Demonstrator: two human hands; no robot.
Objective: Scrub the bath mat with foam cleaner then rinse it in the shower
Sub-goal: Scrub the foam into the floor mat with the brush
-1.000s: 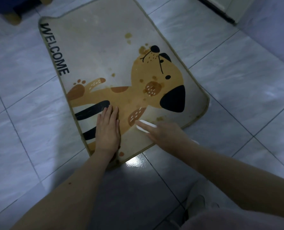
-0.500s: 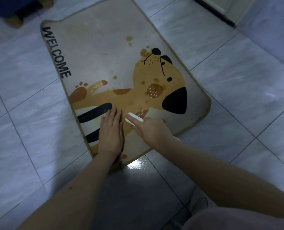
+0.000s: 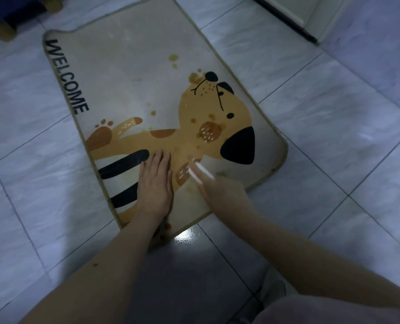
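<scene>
A: So the bath mat [image 3: 133, 85] lies flat on the tiled floor [image 3: 334, 136], brown stains near its right edge?

B: Yep. Left hand [image 3: 155, 185] flat, pinning it; right hand [image 3: 220, 188] blurred, grip around a white brush [image 3: 200, 171]. Short firm strokes.

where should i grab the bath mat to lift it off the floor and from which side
Judging by how it lies, take the bath mat by its near short edge, coming from your own side. It lies flat on the tiled floor, so fingers would have to slide under the bound rim. That edge sits just beyond the left hand, which presses flat on it; the right hand holds a white brush.
</scene>
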